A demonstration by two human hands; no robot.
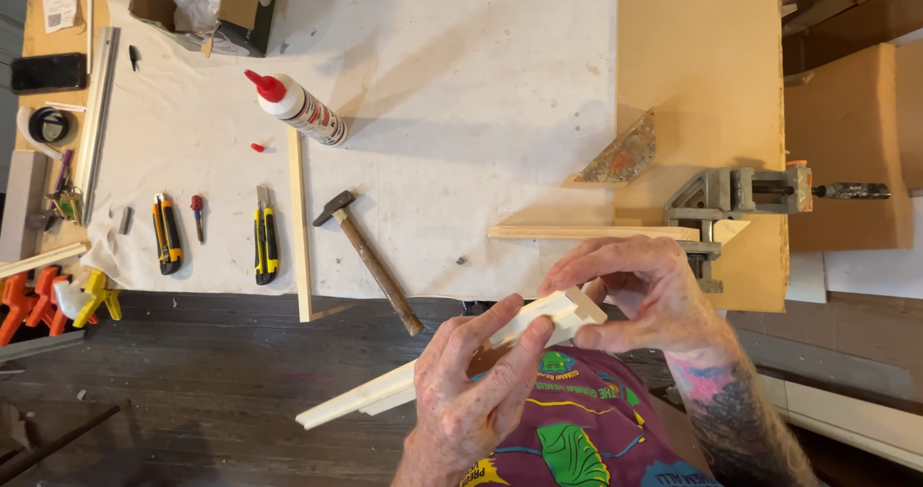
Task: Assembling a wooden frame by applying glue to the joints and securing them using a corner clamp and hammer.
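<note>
Two hands at lower centre: left hand (471, 391) closed around a pale wooden moulding strip (452, 357), right hand (639, 290) pinching its mitred end between thumb and fingertips; hammer (370, 256), glue bottle (298, 107) and corner clamp (716, 208) on the bench; steady support likely aids alignment.

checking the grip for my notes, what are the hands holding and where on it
Both hold one pale moulding strip. The right hand pinches its mitred upper end; the left hand wraps the strip just below that end.
</note>
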